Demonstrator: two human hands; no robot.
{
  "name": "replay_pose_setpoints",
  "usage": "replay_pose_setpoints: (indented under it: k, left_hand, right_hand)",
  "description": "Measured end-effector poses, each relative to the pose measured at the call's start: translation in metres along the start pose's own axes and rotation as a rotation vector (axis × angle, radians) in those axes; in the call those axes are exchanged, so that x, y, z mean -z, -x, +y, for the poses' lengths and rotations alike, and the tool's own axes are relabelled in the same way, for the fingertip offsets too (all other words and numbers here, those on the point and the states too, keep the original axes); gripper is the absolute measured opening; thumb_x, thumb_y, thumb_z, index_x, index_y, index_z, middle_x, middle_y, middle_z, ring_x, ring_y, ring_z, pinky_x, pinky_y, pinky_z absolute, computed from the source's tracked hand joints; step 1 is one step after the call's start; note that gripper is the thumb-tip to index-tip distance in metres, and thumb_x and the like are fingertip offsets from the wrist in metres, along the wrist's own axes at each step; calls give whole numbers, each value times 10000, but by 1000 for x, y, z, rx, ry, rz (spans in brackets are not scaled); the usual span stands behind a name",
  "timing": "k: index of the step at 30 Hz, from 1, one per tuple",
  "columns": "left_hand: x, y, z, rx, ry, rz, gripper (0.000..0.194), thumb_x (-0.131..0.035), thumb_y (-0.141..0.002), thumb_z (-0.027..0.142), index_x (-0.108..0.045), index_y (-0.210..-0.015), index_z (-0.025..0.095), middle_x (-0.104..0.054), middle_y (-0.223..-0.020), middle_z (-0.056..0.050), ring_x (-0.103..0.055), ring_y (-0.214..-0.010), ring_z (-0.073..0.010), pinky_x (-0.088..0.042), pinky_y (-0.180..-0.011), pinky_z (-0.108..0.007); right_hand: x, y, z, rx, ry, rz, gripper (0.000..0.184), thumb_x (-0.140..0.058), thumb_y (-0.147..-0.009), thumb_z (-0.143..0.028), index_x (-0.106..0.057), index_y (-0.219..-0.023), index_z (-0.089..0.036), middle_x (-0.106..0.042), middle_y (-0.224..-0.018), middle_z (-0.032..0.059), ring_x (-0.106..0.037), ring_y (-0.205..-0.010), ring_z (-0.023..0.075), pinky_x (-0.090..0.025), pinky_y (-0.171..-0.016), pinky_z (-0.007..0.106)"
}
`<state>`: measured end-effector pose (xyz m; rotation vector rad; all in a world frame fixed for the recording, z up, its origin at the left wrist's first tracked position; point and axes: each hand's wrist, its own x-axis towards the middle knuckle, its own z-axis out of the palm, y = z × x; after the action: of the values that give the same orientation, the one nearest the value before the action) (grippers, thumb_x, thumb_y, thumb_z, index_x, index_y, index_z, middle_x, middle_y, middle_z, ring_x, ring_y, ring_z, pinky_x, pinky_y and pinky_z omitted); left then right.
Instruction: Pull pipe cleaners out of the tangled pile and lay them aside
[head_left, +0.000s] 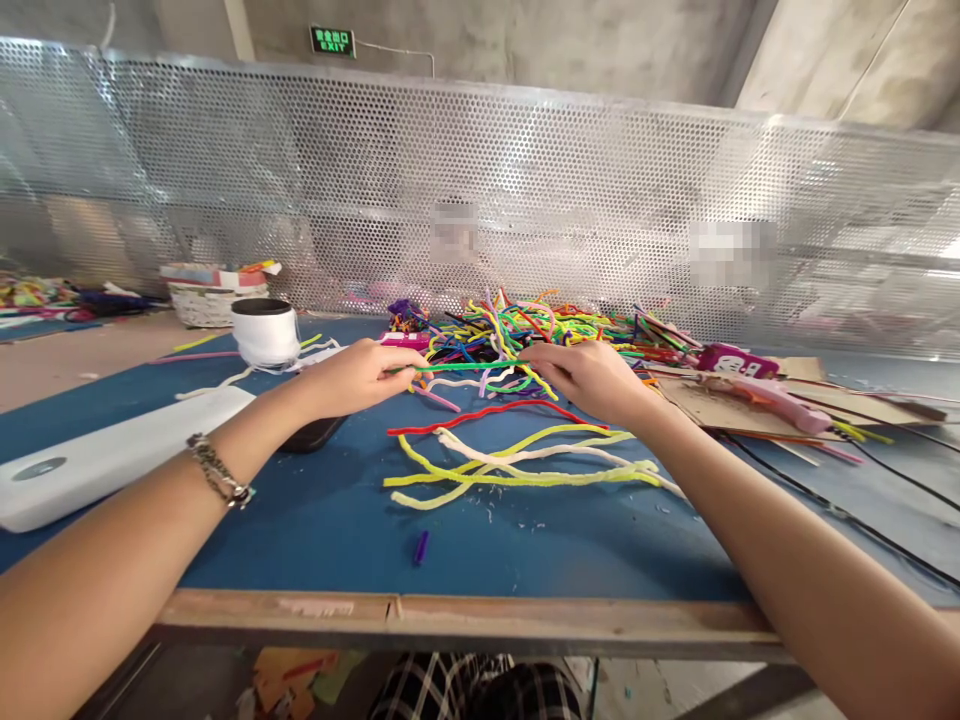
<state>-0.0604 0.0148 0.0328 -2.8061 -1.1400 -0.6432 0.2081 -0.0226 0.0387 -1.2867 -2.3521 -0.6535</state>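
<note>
Stretched level between my two hands is a green pipe cleaner (472, 367), held above the blue table top. My left hand (367, 377) pinches its left end, and a beaded bracelet circles that wrist. At the other end my right hand (589, 378) grips it between thumb and fingers. Just below lie a red pipe cleaner (495, 413) and several yellow ones (517, 480), with a white one (517, 455) among them. Behind the hands spreads a tangled heap of many-coloured pipe cleaners (555, 325).
A white thread spool (265, 335) and a long white case (120, 450) stand left. A dark phone-like object (313, 434) lies by my left forearm. Right are a pink glue gun (780, 398), cardboard (709, 405) and black cables (840, 512). A perforated metal screen (570, 190) rises behind.
</note>
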Motion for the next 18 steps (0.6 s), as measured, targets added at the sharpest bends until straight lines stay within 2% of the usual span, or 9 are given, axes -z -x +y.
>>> replay_pose_setpoints:
  k: [4,8,12,18]
  left_hand:
    - [0,-1,1,-29,-5,11,444,-313,-776,330,-637,-1003,128,-623,-589,15,-416,-419,-72,-328,-481,-174]
    - [0,-1,-1,-46,4,33,421,-325,-777,331,-645,-969,137,-590,-519,35,-400,-403,-68,-318,-458,-165]
    - [0,0,-2,-57,27,15,386,-344,-771,311,-672,-891,147,-582,-516,39,-354,-380,-58,-289,-429,-165]
    - [0,0,-1,-68,8,9,391,-332,-778,284,-670,-929,157,-595,-534,32,-413,-419,-68,-318,-473,-166]
  right_hand:
    - [-1,0,1,17,-13,35,330,-354,-844,-222,-637,-1013,-208,-686,-906,32,-616,-695,151,-380,-596,218]
    - [0,0,1,30,-38,32,316,-361,-842,-243,-649,-959,-186,-691,-788,26,-577,-579,119,-359,-555,203]
    - [3,0,1,80,-131,44,291,-398,-817,-234,-657,-936,-177,-693,-759,11,-525,-483,86,-359,-529,189]
    - [4,0,3,50,-214,51,296,-405,-804,-203,-676,-922,-190,-698,-832,8,-601,-611,104,-409,-601,185]
